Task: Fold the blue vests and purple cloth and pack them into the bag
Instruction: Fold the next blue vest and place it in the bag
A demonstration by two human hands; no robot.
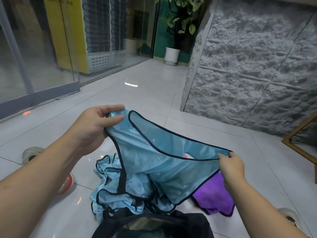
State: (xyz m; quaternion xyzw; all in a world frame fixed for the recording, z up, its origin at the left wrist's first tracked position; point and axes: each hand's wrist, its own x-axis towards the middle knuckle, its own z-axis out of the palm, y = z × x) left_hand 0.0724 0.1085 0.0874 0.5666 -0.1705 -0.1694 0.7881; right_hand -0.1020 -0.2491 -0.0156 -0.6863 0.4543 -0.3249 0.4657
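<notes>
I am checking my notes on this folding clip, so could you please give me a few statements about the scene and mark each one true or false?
1. Both hands hold the same blue vest up off the floor. True: the left hand pinches one shoulder strap, the right hand the other.
2. The purple cloth is already in the bag. False: it lies on the floor tiles, under the right hand.
3. More blue vests lie in a heap on the floor. True.
4. The dark bag sits at the far wall. False: it is at the bottom edge of the view, close to the person.
5. A potted plant stands in the background. True.
</notes>
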